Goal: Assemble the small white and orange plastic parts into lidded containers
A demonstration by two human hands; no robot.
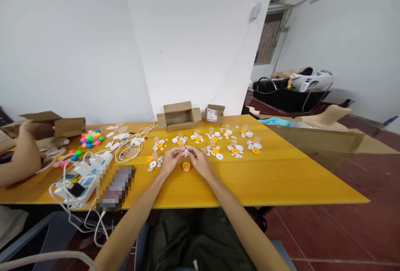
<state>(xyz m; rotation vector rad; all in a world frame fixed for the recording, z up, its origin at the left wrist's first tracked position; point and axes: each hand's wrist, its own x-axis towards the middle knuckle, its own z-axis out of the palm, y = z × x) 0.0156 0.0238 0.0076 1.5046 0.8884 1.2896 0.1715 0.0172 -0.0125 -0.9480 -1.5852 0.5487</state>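
Observation:
My left hand [172,159] and my right hand [200,161] meet above the table, with fingers pinched together. Between the fingertips are small white pieces with dark marks [186,152], too small to name exactly. Just below, nearest to me, a round orange part with a white base [186,166] sits on the tabletop. Beyond my hands, several groups of parts are spread out. They include orange rings [215,151], white discs [219,156], clear plastic cups [233,142] and small marked white pieces [239,155].
The yellow table [268,179] holds an open cardboard box [179,120] and a smaller box [214,114] by the wall. Leftward are a power strip [90,179] with cables, a phone [117,187], coloured balls [91,138] and another person's arm [21,158].

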